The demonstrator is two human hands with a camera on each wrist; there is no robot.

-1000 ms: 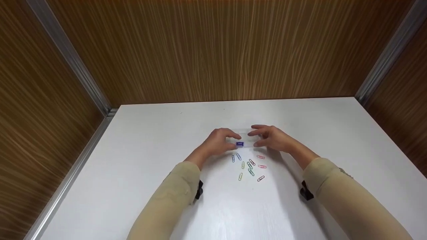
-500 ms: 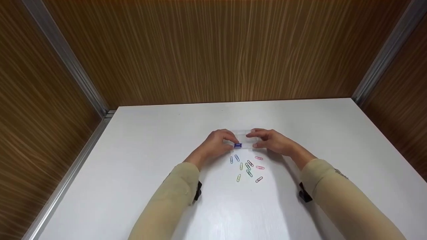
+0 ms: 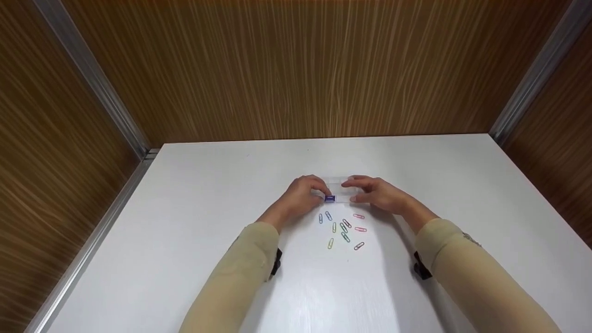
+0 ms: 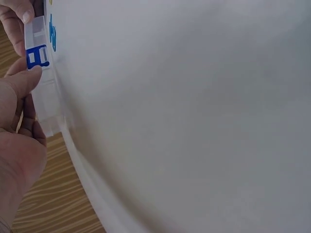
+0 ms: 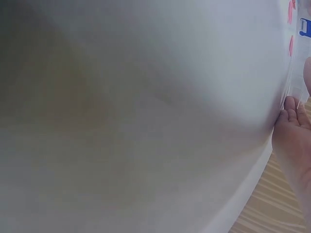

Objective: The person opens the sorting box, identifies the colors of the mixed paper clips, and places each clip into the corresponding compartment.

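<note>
A clear plastic box (image 3: 336, 187) lies on the white table between my hands, with a blue latch (image 3: 329, 198) on its near side. My left hand (image 3: 299, 196) grips the box's left end. In the left wrist view, one fingertip of the left hand (image 4: 19, 107) touches the lower edge of the blue latch (image 4: 37, 57). My right hand (image 3: 380, 194) holds the right end, thumb at the near side and index finger over the top. The right wrist view shows the right hand (image 5: 294, 138) only at its edge, with its other fingers at the box's end.
Several paper clips lie loose just in front of the box: blue (image 3: 328, 216), yellow (image 3: 330, 243), green (image 3: 345, 237), pink (image 3: 360, 229) and dark red (image 3: 359, 246). Wood-patterned panels (image 3: 296, 69) stand behind and beside the white table (image 3: 185, 208).
My left index finger has come down toward the blue latch. The right hand's fingers have settled slightly closer on the box. The paper clips lie as before; the head view shifted slightly.
</note>
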